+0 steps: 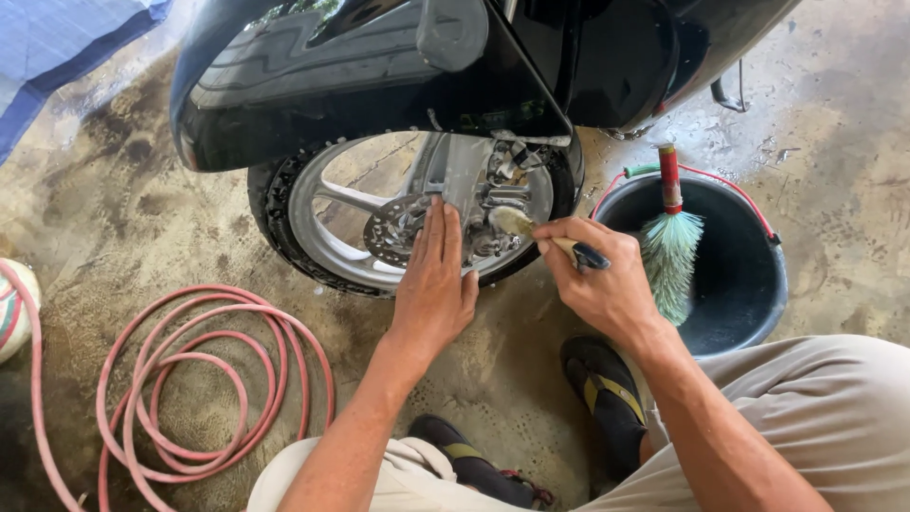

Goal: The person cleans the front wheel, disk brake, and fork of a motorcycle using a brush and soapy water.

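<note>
A black scooter's front wheel (332,204) with a silver rim and brake disc (393,232) stands under a glossy black fender (313,85). My left hand (434,284) lies flat, fingers together, against the fork leg beside the disc. My right hand (602,280) grips a small paintbrush (545,235) with a dark handle; its pale bristles touch the hub and brake parts.
A black bucket (749,284) with a red handle stands at the right, a green-bristled brush (671,237) propped in it. A coiled pink hose (199,379) lies on the wet concrete at the left. My sandalled feet (602,389) are below the wheel.
</note>
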